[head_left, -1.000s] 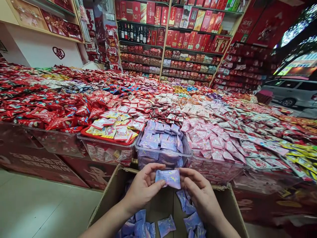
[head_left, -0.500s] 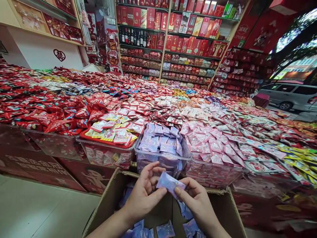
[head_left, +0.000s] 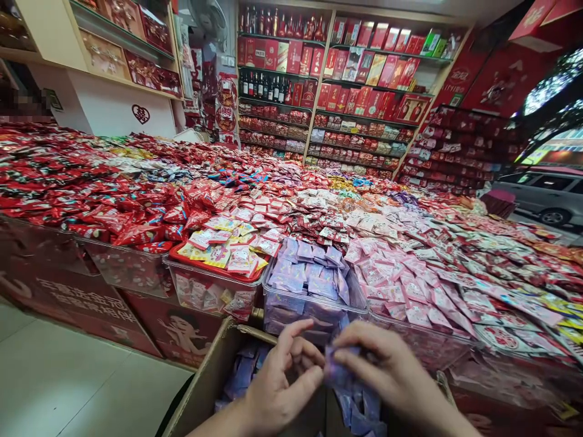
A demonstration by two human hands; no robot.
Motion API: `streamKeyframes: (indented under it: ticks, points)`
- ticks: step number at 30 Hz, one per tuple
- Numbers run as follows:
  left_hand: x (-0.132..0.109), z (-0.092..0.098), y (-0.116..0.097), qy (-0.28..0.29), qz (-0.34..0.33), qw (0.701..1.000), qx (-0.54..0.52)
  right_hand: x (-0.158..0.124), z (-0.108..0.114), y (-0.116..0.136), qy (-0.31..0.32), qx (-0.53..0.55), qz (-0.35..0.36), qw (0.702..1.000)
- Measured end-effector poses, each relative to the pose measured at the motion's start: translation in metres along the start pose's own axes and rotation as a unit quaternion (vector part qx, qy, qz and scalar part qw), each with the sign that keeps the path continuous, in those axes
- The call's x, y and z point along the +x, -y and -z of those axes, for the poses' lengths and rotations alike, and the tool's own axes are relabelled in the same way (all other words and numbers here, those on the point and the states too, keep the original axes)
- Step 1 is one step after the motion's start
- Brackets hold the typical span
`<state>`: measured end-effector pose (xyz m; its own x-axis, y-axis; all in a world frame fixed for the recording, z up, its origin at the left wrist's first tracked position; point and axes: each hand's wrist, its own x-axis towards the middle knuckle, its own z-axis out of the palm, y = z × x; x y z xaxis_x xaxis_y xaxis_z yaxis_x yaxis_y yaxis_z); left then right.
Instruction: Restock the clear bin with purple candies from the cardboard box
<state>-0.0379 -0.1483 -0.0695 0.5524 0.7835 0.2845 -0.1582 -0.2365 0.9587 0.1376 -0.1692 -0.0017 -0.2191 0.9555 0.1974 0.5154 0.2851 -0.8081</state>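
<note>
A small purple candy packet (head_left: 336,368), blurred by motion, is pinched between the thumb and fingers of my right hand (head_left: 392,364). My left hand (head_left: 286,379) is just to its left, fingers loosely curled and apart, the thumb tip close to the packet's edge; whether it touches cannot be made out. Both hands are above an open cardboard box (head_left: 204,370), where more purple packets (head_left: 241,376) lie along the left side and under my right hand. Right behind the hands stands a clear plastic bin (head_left: 314,303) heaped with matching purple packets (head_left: 307,267).
Left of that bin is one with yellow and white packets (head_left: 228,249); to the right are pink packets (head_left: 387,273). Red packets (head_left: 136,212) spread further left. Shelves with bottles and boxes (head_left: 291,57) line the back. Tiled floor (head_left: 59,376) shows at lower left.
The view has shifted, so the display sits lower and further right. My left thumb has come off the face of the packet, which has turned more upright in my right hand.
</note>
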Motion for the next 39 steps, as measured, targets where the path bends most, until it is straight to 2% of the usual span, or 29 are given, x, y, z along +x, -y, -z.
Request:
streamKeyframes:
  ticks: [3,5,10,14,18,21,30,33,35,37,39]
  points:
    - [0.004,0.004,0.002,-0.058,0.024,0.998,-0.016,0.033,0.018,0.003,-0.13,0.082,-0.059,0.986]
    - [0.005,0.005,0.005,-0.058,0.023,0.998,0.022,0.061,0.021,-0.002,-0.164,0.122,-0.082,0.975]
    - [0.001,0.007,0.01,-0.014,-0.063,0.983,0.172,0.117,-0.003,-0.019,-0.13,0.062,-0.124,0.982]
    - [0.0,0.01,0.01,-0.003,-0.08,0.973,0.219,0.13,-0.019,-0.021,-0.063,0.037,-0.167,0.983]
    - [0.0,0.011,0.01,0.002,-0.085,0.968,0.237,0.129,-0.024,-0.021,0.0,0.023,-0.175,0.984]
    - [0.0,0.011,0.01,0.015,-0.087,0.965,0.246,0.128,-0.023,-0.022,0.023,-0.027,-0.149,0.988]
    - [-0.001,0.01,0.014,0.031,-0.074,0.957,0.28,0.124,-0.015,-0.014,0.008,-0.149,-0.088,0.985]
    - [0.0,0.011,0.015,0.029,-0.07,0.956,0.284,0.112,-0.005,0.001,-0.021,-0.169,-0.059,0.984]
    - [0.001,0.012,0.014,0.026,-0.069,0.955,0.288,0.094,0.005,0.012,-0.017,-0.135,-0.03,0.99]
    - [0.004,0.012,0.013,0.022,-0.068,0.954,0.293,0.069,0.011,0.016,0.076,-0.075,-0.03,0.994]
    - [0.006,0.013,0.011,0.015,-0.069,0.953,0.295,0.039,0.006,0.009,0.236,-0.015,-0.071,0.969]
